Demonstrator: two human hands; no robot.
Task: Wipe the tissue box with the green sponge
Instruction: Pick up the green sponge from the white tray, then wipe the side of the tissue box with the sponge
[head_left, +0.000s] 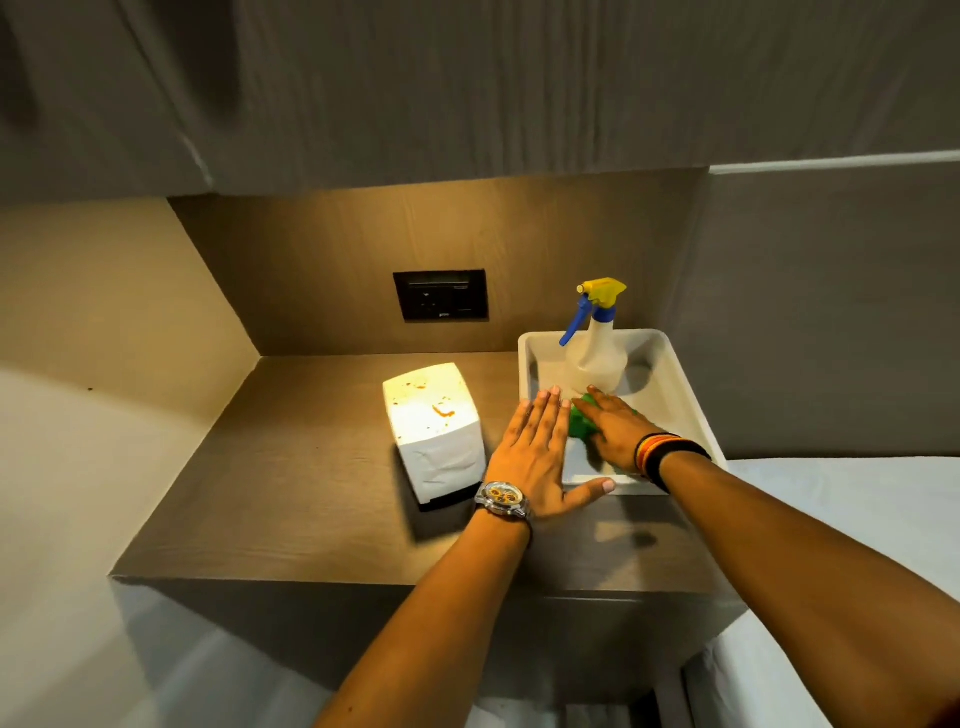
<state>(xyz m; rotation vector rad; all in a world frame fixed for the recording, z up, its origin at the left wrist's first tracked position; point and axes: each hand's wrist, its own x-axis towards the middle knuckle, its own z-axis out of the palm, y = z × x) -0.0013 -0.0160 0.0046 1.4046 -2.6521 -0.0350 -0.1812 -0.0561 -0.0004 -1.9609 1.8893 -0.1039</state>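
Observation:
A white tissue box (434, 428) with orange-brown stains on its top stands on the brown shelf (291, 499). To its right is a white tray (691, 405). Inside the tray lies the green sponge (581, 422), mostly covered by my right hand (615, 428), whose fingers curl over it. My left hand (535, 457) lies flat with fingers spread, over the tray's left rim, between the box and the sponge. It holds nothing.
A spray bottle (595, 353) with a yellow and blue trigger stands at the back of the tray. A dark wall socket (440, 295) sits on the back panel. White bedding (852, 519) lies to the right of the shelf.

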